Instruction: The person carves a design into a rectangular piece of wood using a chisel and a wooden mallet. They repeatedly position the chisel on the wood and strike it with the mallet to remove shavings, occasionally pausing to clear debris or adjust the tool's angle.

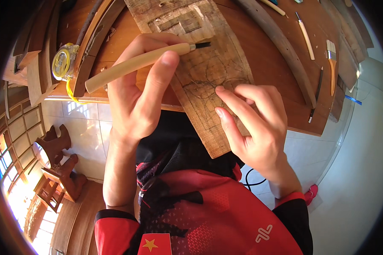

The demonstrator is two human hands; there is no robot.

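My left hand [138, 91] holds a carving tool [136, 63] with a pale wooden handle and short dark blade, above a long weathered board [209, 135]. The board lies tilted over the bench's near edge, with a carved recess at its far end and a pencilled looping drawing on its middle. My right hand [255, 125] is at the drawing, index fingertip on or just over the lines, thumb apart from it, nothing visible held.
On the wooden bench [276, 80] are curved strips [289, 63], a tape measure [64, 61], another carving tool [306, 38], a brush [332, 68] and a pencil [317, 93]. Stacked boards [38, 46] stand left; carved wooden furniture [64, 178] is on the lower left floor.
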